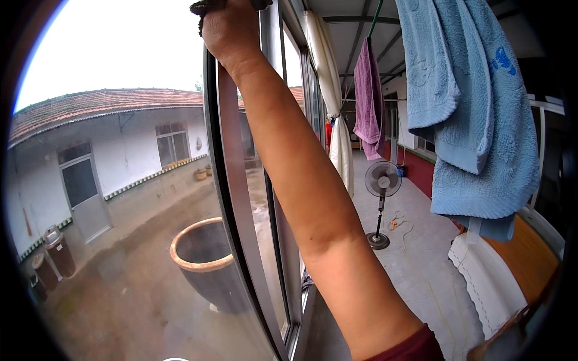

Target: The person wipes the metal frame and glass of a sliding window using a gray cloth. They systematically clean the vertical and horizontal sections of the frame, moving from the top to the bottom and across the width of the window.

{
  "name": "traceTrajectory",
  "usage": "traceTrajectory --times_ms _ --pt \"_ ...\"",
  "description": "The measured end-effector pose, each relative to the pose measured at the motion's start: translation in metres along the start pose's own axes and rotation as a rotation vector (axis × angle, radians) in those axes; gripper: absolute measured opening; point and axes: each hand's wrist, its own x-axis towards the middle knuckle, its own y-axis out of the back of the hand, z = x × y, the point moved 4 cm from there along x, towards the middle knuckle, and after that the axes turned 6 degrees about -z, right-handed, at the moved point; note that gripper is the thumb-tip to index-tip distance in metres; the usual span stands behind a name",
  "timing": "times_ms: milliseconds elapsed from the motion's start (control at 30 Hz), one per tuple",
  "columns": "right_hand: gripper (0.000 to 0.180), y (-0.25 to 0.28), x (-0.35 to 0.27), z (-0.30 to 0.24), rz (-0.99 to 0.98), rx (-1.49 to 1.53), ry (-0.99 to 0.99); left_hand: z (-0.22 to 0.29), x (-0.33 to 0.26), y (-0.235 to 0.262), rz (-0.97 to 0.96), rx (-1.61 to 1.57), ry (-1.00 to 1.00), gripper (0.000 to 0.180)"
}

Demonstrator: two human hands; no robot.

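My right arm reaches up from the lower right, in a dark red sleeve, to the top of the view. There my right hand [232, 33] is closed on a dark, crumpled cloth [208, 8], of which only the edges show around the fingers. The hand and cloth are against the upper part of a metal window frame [229, 120]; the top edge of the picture cuts off the fingers. To the left of the frame spreads a hazy glass pane [138, 295]. My left hand is out of view.
Blue towels [469, 90] and a purple towel [368, 99] hang at the right. A standing fan [383, 179] is on the grey floor, past a cream curtain [334, 90]. Through the glass, a large dark pot [214, 283] stands in a yard.
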Motion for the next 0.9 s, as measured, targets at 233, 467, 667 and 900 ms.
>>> traceTrajectory --times_ms 233,467,667,900 --pt "0.010 0.012 -0.061 -0.024 0.157 -0.094 0.045 -0.011 -0.001 -0.005 0.000 0.020 0.065 0.032" --pt "0.015 0.028 -0.136 -0.057 0.039 -0.069 0.012 -0.039 -0.011 -0.015 0.020 0.094 0.164 0.030" --pt "0.023 0.042 -0.222 -0.094 -0.107 -0.051 -0.223 -0.076 -0.013 -0.007 0.014 0.366 0.167 0.041" --pt "0.035 0.071 -0.387 -0.165 -0.312 -0.088 -0.467 -0.040 -0.032 -0.022 0.054 0.329 0.264 0.036"
